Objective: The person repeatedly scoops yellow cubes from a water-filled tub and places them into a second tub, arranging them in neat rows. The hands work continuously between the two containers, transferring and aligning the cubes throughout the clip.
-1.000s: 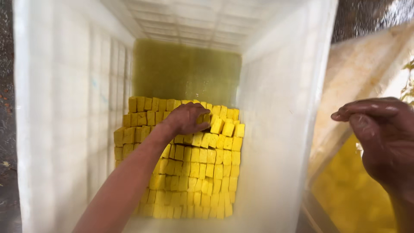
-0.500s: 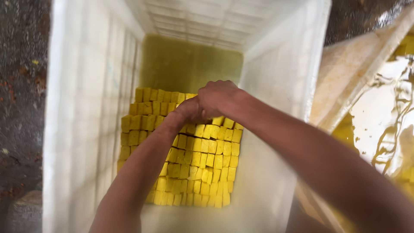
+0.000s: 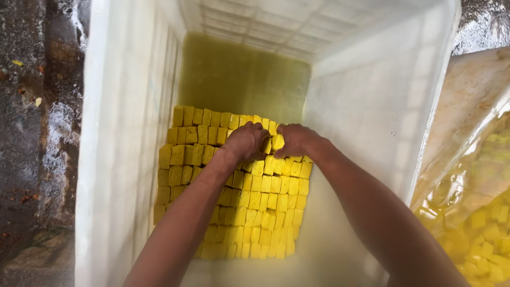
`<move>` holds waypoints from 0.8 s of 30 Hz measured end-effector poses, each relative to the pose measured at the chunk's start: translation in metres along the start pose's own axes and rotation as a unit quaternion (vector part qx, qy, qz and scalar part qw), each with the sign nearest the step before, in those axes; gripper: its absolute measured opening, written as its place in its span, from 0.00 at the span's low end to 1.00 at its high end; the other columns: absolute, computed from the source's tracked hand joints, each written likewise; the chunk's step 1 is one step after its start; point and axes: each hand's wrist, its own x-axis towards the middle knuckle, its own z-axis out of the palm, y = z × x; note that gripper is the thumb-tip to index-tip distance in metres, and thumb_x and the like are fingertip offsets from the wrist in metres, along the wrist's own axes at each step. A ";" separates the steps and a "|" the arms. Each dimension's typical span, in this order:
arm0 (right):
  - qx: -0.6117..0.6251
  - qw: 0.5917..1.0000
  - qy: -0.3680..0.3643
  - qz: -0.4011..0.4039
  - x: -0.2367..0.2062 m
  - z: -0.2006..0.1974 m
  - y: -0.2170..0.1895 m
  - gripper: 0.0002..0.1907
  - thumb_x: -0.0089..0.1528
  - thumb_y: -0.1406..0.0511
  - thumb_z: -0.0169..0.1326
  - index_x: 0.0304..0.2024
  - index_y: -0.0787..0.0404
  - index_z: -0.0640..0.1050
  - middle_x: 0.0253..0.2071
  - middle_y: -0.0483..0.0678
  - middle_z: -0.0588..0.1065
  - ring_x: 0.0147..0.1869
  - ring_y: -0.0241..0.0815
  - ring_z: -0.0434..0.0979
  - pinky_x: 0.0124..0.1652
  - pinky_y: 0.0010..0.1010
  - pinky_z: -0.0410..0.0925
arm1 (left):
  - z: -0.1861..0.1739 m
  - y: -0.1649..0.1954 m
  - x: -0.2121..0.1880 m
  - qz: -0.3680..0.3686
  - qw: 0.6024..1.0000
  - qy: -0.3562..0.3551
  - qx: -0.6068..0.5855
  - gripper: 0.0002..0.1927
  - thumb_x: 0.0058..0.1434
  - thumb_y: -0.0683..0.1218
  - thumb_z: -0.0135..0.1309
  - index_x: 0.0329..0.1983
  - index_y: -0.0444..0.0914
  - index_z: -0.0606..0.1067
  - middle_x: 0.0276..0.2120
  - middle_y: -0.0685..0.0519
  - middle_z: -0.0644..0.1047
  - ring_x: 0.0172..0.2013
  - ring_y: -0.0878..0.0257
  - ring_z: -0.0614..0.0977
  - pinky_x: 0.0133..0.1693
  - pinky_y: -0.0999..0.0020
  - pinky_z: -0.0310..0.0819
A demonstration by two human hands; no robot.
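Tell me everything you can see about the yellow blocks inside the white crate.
The yellow blocks are small, squarish, smooth-sided pieces packed upright in tight rows, filling the left and middle of the white crate floor, with yellowish liquid beyond them. The left hand and right hand press on the upper rows, pinching one block between them.

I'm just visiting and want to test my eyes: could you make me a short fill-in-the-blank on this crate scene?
1. Both hands, the left hand and the right hand, reach down into a tall ____ plastic crate.
2. The packed blocks in it are ____ in colour.
3. The two hands meet over the blocks at the ____ end of the packed rows.

Missing words: white; yellow; far
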 end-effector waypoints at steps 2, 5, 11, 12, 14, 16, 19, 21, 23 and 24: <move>0.019 0.999 -0.019 0.024 -0.004 0.000 -0.003 0.47 0.50 0.47 0.68 0.66 0.57 0.67 0.62 0.53 0.71 0.66 0.53 0.71 0.61 0.44 0.68 | 0.003 0.000 0.003 -0.005 1.000 -0.006 0.006 0.31 0.45 0.54 0.73 0.53 0.45 0.76 0.49 0.51 0.77 0.52 0.50 0.77 0.55 0.54 0.72; -0.003 1.000 -0.002 0.025 -0.012 0.001 -0.013 0.44 0.51 0.48 0.67 0.65 0.54 0.68 0.62 0.52 0.71 0.66 0.52 0.71 0.61 0.44 0.68 | 0.008 0.001 0.008 -0.036 0.998 -0.022 0.037 0.30 0.50 0.57 0.70 0.56 0.49 0.75 0.50 0.52 0.77 0.53 0.51 0.78 0.54 0.52 0.73; 0.024 0.997 -0.026 0.070 -0.017 -0.006 -0.024 0.36 0.53 0.55 0.65 0.64 0.49 0.70 0.59 0.47 0.75 0.64 0.50 0.74 0.58 0.45 0.71 | 0.005 0.003 0.012 -0.051 0.995 -0.064 0.049 0.28 0.54 0.55 0.66 0.59 0.52 0.74 0.50 0.52 0.78 0.52 0.51 0.80 0.52 0.51 0.75; 0.019 0.997 -0.038 0.069 -0.016 -0.009 -0.024 0.34 0.53 0.56 0.65 0.62 0.50 0.72 0.58 0.47 0.76 0.63 0.50 0.76 0.58 0.45 0.72 | 0.001 -0.001 0.010 -0.049 0.996 -0.070 0.035 0.29 0.52 0.55 0.67 0.58 0.51 0.74 0.51 0.52 0.77 0.53 0.51 0.79 0.53 0.52 0.74; 0.010 0.996 -0.067 0.064 -0.015 -0.011 -0.023 0.30 0.54 0.56 0.64 0.59 0.51 0.76 0.56 0.46 0.78 0.61 0.49 0.78 0.56 0.45 0.74 | -0.006 -0.008 0.005 -0.045 0.997 -0.065 0.000 0.32 0.49 0.54 0.70 0.58 0.49 0.73 0.51 0.51 0.77 0.53 0.50 0.78 0.53 0.52 0.73; 0.016 0.996 -0.058 0.061 -0.016 -0.012 -0.024 0.30 0.55 0.57 0.64 0.59 0.51 0.75 0.56 0.47 0.77 0.61 0.49 0.77 0.56 0.45 0.73 | -0.011 -0.013 0.001 -0.036 0.998 -0.039 -0.040 0.35 0.47 0.54 0.71 0.59 0.47 0.72 0.52 0.50 0.77 0.52 0.49 0.78 0.54 0.53 0.73; 0.044 0.996 -0.034 0.065 -0.019 -0.009 -0.027 0.28 0.57 0.57 0.62 0.60 0.51 0.73 0.56 0.49 0.77 0.61 0.51 0.77 0.56 0.46 0.72 | -0.014 -0.016 -0.003 -0.027 0.998 -0.040 -0.044 0.34 0.49 0.51 0.69 0.60 0.47 0.73 0.52 0.50 0.78 0.52 0.51 0.79 0.54 0.54 0.74; 0.054 0.996 -0.010 0.073 -0.022 -0.007 -0.030 0.29 0.57 0.55 0.63 0.60 0.51 0.72 0.56 0.50 0.75 0.61 0.52 0.76 0.56 0.47 0.71 | -0.014 -0.014 -0.004 -0.009 0.999 -0.032 -0.034 0.34 0.48 0.53 0.70 0.59 0.46 0.73 0.52 0.50 0.78 0.52 0.50 0.79 0.54 0.53 0.73; 0.044 0.996 0.007 0.078 -0.023 -0.007 -0.031 0.34 0.54 0.51 0.67 0.58 0.52 0.72 0.57 0.50 0.73 0.62 0.52 0.73 0.57 0.48 0.70 | -0.014 -0.012 -0.004 -0.006 0.999 -0.032 -0.034 0.34 0.48 0.53 0.70 0.59 0.45 0.73 0.52 0.50 0.78 0.53 0.50 0.79 0.54 0.53 0.73; 0.049 0.996 -0.001 0.076 -0.022 -0.008 -0.031 0.31 0.54 0.53 0.66 0.57 0.51 0.73 0.57 0.49 0.74 0.62 0.52 0.75 0.57 0.47 0.70 | -0.014 -0.012 -0.004 -0.006 0.999 -0.037 -0.035 0.33 0.49 0.53 0.70 0.58 0.46 0.73 0.51 0.51 0.78 0.53 0.50 0.79 0.55 0.54 0.74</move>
